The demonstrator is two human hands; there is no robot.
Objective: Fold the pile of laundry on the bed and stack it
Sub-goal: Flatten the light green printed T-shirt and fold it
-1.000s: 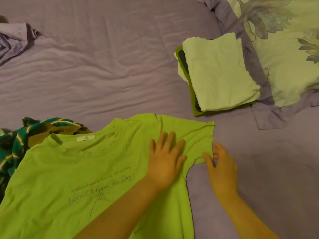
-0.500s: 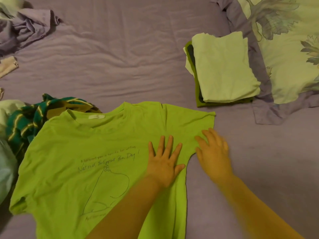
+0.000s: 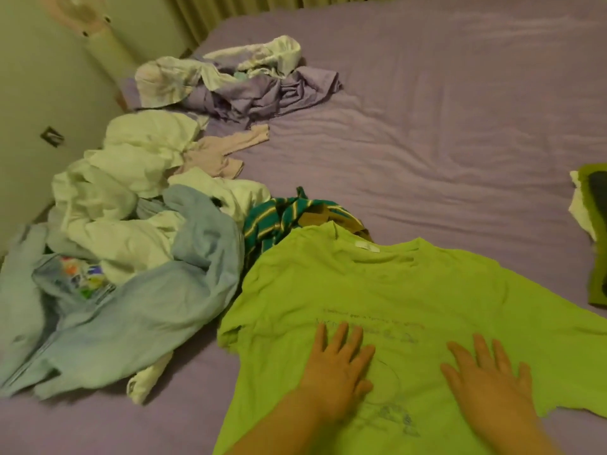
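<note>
Wide bed covered by a wrinkled lavender fitted sheet [image 3: 443, 133], bearing all the laundry. Left portion of the bed: an unfolded pile of laundry [image 3: 138, 224], running from the far edge toward the near side. Its largest member is a pale blue zip-front garment [image 3: 124, 310] with a multicoloured printed patch, spread crumpled at the near left. Behind it lie several rumpled white cloth pieces [image 3: 131, 178], a small pinkish-lilac garment [image 3: 216, 156] and, farthest back, a heap of crumpled lavender and white printed fabric [image 3: 236, 83]. A teal knit garment with yellow and white stripes [image 3: 289, 215] lies bunched between the white pieces and the shirt, partly under the shirt's collar edge.

Near centre: a lime-green short-sleeved T-shirt [image 3: 387, 290] spread front-up on the sheet, collar pointing away from the person, a small white label inside the neck and a dark line drawing with handwritten-style lettering on the chest. Its left sleeve is partly crumpled.

Right edge: a folded stack of clothes [image 3: 594, 234], only partly in frame, showing an olive-green layer, a dark grey layer and white cloth at its left side.

Left hand [image 3: 338, 366] and right hand [image 3: 486, 379]: both lie flat, palms down, fingers straight and slightly spread, pressing on the shirt's chest print; neither grasps anything.
</note>
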